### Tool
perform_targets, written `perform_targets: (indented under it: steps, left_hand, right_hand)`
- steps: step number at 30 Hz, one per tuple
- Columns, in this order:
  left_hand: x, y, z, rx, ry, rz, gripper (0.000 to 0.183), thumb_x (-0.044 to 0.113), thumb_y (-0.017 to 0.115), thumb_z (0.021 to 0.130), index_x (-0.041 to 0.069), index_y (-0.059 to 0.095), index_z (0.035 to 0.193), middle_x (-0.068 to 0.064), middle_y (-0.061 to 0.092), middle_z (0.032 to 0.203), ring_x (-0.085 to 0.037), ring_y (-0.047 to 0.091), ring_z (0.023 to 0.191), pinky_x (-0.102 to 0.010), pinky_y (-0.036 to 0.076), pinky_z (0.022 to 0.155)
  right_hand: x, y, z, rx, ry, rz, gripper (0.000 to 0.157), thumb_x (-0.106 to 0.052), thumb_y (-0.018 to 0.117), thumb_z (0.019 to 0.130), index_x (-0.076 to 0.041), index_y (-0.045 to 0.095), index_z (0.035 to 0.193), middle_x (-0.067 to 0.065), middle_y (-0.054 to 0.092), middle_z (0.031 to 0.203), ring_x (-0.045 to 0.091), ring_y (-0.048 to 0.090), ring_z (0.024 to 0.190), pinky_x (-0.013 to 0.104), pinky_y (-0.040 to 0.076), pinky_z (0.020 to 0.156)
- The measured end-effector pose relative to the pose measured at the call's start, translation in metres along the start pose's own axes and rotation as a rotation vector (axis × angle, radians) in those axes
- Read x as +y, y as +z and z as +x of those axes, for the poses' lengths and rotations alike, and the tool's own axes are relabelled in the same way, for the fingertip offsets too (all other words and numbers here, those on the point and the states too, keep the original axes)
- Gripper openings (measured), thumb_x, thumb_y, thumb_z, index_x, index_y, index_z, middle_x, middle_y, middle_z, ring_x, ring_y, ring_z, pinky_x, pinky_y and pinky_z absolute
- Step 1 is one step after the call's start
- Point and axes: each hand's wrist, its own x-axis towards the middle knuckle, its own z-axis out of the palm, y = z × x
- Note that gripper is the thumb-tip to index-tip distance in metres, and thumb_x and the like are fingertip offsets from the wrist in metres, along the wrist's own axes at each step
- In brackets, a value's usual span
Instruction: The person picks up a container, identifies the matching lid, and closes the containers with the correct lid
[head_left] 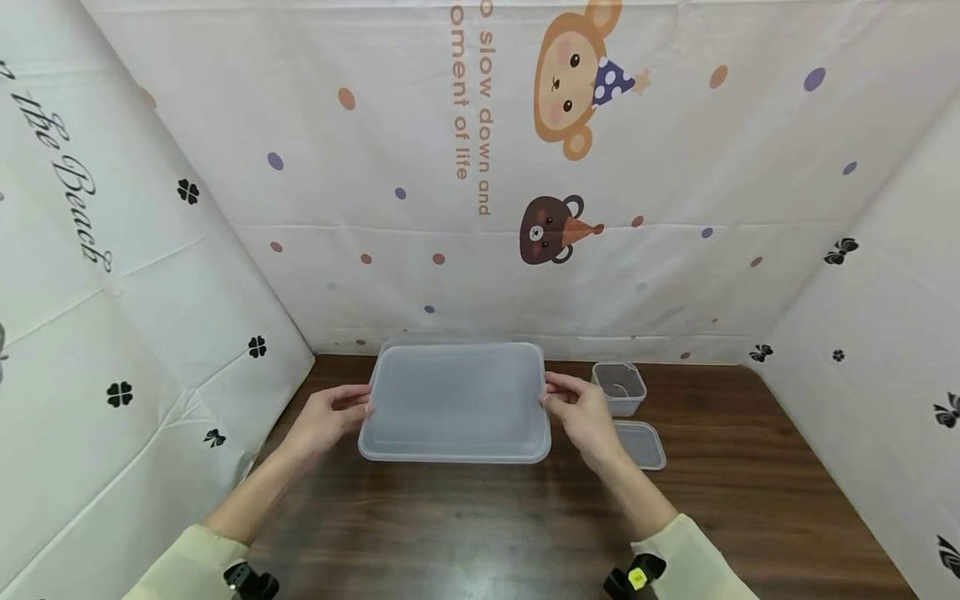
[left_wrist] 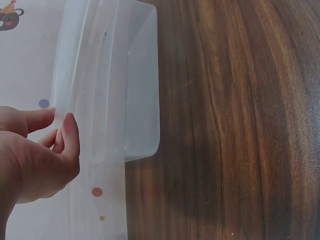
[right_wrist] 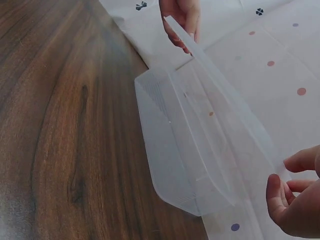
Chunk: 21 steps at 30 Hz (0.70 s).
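My left hand (head_left: 326,421) and right hand (head_left: 585,417) pinch opposite short edges of a large, frosted rectangular lid (head_left: 457,404), thumbs on one side and fingers on the other. Both wrist views show the lid raised over a clear plastic food container (right_wrist: 162,135), with a gap between its rim and the lid. From the head view, the lid hides nearly all of this container, which sits on the wooden table against the back cloth. Seen from the left wrist, the container wall (left_wrist: 142,85) stands upright on the table.
A small clear container (head_left: 621,392) stands uncovered at the back right, beyond my right hand. In front of it, a small rectangular lid (head_left: 641,446) lies flat, partly behind my right wrist. White printed cloth (head_left: 375,292) walls the table (head_left: 450,525) at the back and both sides.
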Motion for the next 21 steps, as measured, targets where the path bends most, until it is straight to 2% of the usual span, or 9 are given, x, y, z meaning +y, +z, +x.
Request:
perform_targets:
  steps: [5,10,15,21]
  left_hand:
    - [-0.001,-0.001,0.007,0.026,-0.008,0.038,0.046,0.008,0.066,0.105,-0.006,0.056,0.148,-0.025,0.063,0.139,-0.024,0.067,0.119,-0.033,0.060,0.094]
    - [-0.002,-0.001,0.015,0.053,-0.039,0.079,0.043,0.007,0.063,0.107,-0.005,0.057,0.147,-0.023,0.064,0.137,-0.023,0.067,0.117,-0.035,0.060,0.095]
    - [-0.002,0.000,0.021,0.102,-0.035,0.138,0.038,0.005,0.063,0.106,-0.004,0.061,0.144,-0.021,0.067,0.129,-0.023,0.068,0.110,-0.036,0.061,0.090]
    - [0.000,0.003,0.024,0.145,-0.012,0.190,0.036,0.003,0.062,0.105,-0.005,0.064,0.140,-0.022,0.070,0.124,-0.024,0.069,0.106,-0.045,0.061,0.090]
  right_hand:
    - [0.001,0.001,0.003,-0.044,0.014,-0.035,0.046,0.011,0.065,0.093,0.012,0.063,0.138,0.022,0.067,0.113,0.013,0.062,0.093,0.016,0.052,0.073]
    - [0.000,0.005,0.007,-0.076,0.042,-0.067,0.045,0.009,0.065,0.096,0.010,0.061,0.140,0.022,0.066,0.115,0.020,0.059,0.098,0.018,0.051,0.074]
    - [-0.003,0.009,0.012,-0.067,0.042,-0.092,0.044,0.009,0.065,0.097,0.010,0.062,0.141,0.022,0.065,0.114,0.022,0.058,0.098,0.019,0.049,0.071]
    - [-0.001,0.014,0.017,-0.040,0.024,-0.092,0.045,0.011,0.065,0.094,0.011,0.062,0.139,0.023,0.065,0.112,0.025,0.059,0.099,0.017,0.049,0.070]
